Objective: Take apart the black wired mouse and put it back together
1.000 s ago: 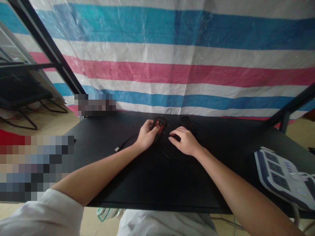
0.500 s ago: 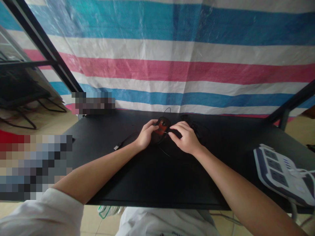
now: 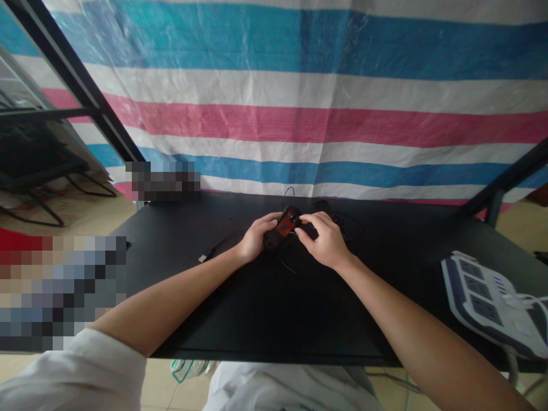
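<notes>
A black computer mouse point(image 3: 286, 224) with a red underside patch sits turned over at the far middle of the black table point(image 3: 240, 308). My left hand point(image 3: 256, 236) grips its left side with curled fingers. Pinched on its right side is my right hand point(image 3: 324, 240), fingers bent over a small dark part. The mouse's thin black cable point(image 3: 222, 244) runs left to a USB plug point(image 3: 204, 258) lying on the table.
A white and dark blue power strip point(image 3: 488, 302) with a white cord lies at the right edge. More black cable point(image 3: 342, 222) is piled behind my right hand. A striped tarp point(image 3: 299, 114) hangs behind the table; black frame posts stand at both sides.
My right hand moved left and up onto the mouse. The mouse tilted and shifted slightly right between both hands.
</notes>
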`<state>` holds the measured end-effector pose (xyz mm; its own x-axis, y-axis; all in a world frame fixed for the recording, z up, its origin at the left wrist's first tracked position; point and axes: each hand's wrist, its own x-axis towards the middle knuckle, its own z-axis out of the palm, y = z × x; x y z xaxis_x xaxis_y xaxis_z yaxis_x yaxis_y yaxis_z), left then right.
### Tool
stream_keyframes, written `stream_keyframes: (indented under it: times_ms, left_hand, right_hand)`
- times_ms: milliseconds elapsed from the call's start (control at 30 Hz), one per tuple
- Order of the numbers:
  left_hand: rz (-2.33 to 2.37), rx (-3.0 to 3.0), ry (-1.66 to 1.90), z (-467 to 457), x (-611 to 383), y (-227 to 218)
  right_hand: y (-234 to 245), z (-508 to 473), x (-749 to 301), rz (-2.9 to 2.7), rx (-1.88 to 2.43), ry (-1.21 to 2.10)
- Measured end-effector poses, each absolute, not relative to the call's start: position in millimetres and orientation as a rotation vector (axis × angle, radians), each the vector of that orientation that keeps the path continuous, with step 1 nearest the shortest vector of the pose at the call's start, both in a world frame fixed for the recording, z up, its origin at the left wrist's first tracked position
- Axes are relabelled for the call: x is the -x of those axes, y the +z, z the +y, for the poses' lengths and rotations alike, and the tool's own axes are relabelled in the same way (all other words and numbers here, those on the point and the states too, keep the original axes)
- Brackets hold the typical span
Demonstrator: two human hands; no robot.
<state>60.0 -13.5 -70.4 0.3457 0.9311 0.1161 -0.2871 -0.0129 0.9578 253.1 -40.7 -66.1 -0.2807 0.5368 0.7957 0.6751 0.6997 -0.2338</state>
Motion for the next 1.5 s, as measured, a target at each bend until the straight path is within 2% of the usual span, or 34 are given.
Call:
stream_keyframes:
  times_ms: [233, 633, 1500]
  left_hand:
    - [0.685, -1.264, 1.011, -17.1, -59.0, -67.3]
    - [0.615, -1.461, 0.94, -17.2, -56.7, -64.4]
    - [0.674, -1.244, 0.96, -18.0, -61.4, -66.1]
  right_hand:
    - [-66.6, -40.6, -253.5, -1.946, 1.01, -0.098]
    - [-69.8, -39.8, -254.0, -1.908, 1.019, -0.151]
    - [-68.4, -38.7, -254.8, -1.882, 1.067, -0.147]
